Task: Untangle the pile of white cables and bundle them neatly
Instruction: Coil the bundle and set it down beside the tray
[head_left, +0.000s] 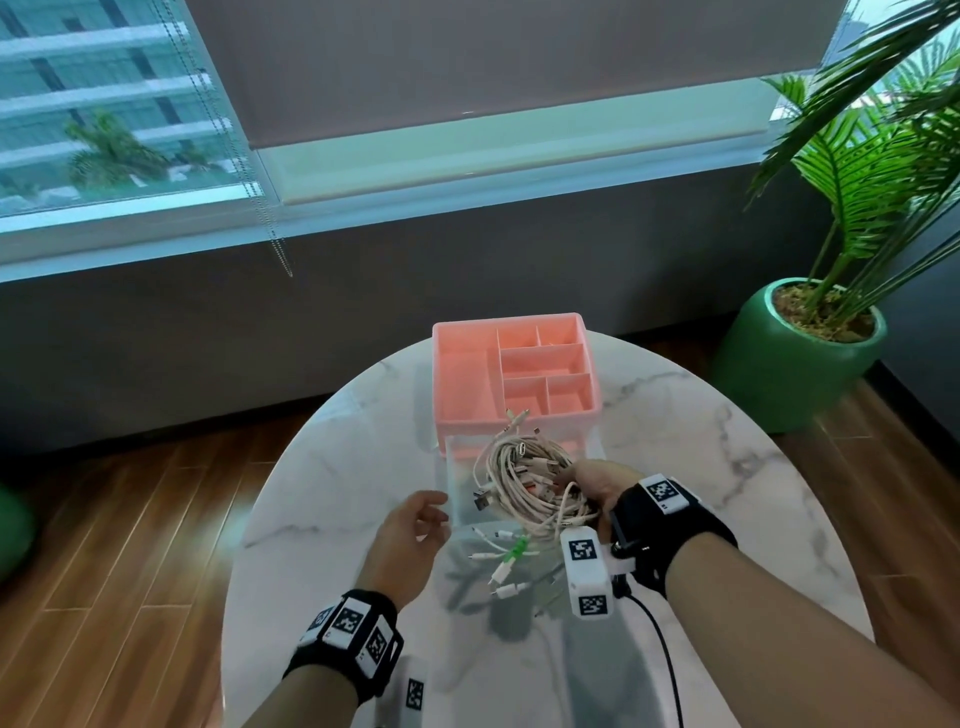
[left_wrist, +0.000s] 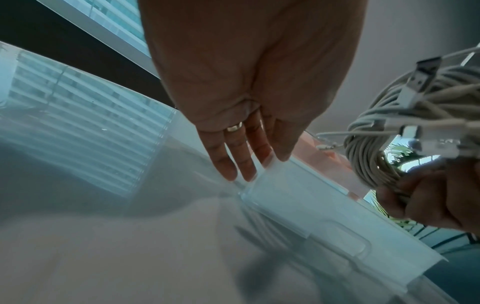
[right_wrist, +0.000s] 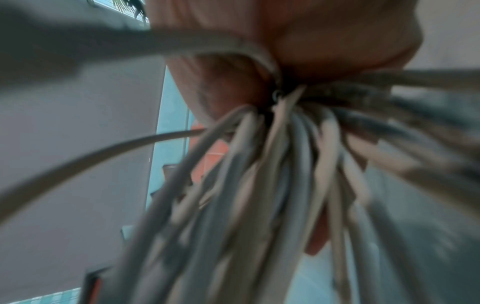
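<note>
In the head view my right hand (head_left: 589, 488) grips a coiled bundle of white cables (head_left: 524, 483) and holds it above a clear plastic box (head_left: 460, 467). USB plugs stick out of the coil. Loose white cable ends with a green tie (head_left: 511, 552) lie below the bundle. My left hand (head_left: 434, 514) reaches the box's left edge. In the left wrist view, the straight fingers (left_wrist: 244, 162) of that hand touch the corner of the clear box (left_wrist: 298, 203), with the cable bundle (left_wrist: 374, 148) to the right. The right wrist view is blurred; the cables (right_wrist: 272, 185) fan out from my curled fingers (right_wrist: 324, 47).
A pink compartment organizer (head_left: 467, 379) stands just behind the clear box on the round marble table (head_left: 332, 493). A potted palm in a green pot (head_left: 800, 358) stands on the wooden floor at the right. A black wire (head_left: 662, 644) trails from my right wrist.
</note>
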